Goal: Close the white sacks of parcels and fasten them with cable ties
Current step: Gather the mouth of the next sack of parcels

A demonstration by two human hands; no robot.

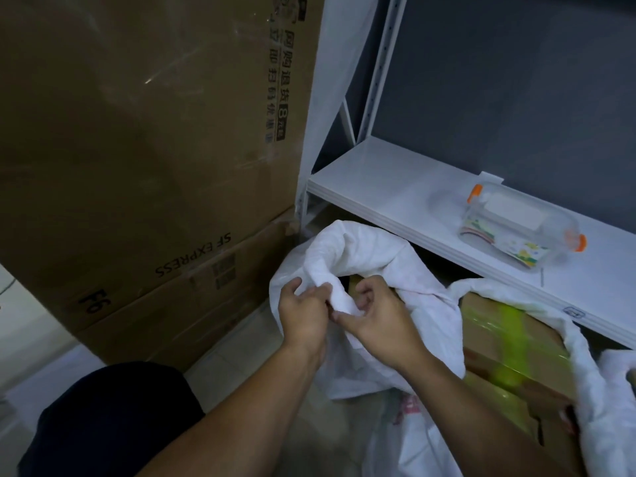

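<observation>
Left hand [303, 315] and right hand [375, 318] meet near the middle of my feed, knuckles almost touching. Both are closed on the same bunch of cloth. The left hand's fingers curl round the gathered rim of the white sack [371, 256], thumb on top. The right hand pinches the same fold between thumb and bent fingers from the three o'clock side.

The white sack stands on the floor [241, 342] right under the hands, its loose mouth rising in a hump toward twelve o'clock. A dark gap shows just above the right hand's fingers, so the mouth is only partly drawn together. I can see something brownish-yellow inside that gap but cannot tell what it is.

At four o'clock from the hands lies a second white sack [585, 373], wide open around a brown parcel [481, 321] banded with yellow-green tape. The two sacks touch along their sides.

Above them, from one to three o'clock, runs a white metal shelf [395, 187] with a clear container [523, 232] with orange clips lying on it. A grey wall [516, 80] stands behind.

From nine to eleven o'clock a stack of large cardboard boxes [137, 132] fills the view, the lower one printed SF EXPRESS upside down. At seven o'clock I see a dark-clothed knee [113, 418].
</observation>
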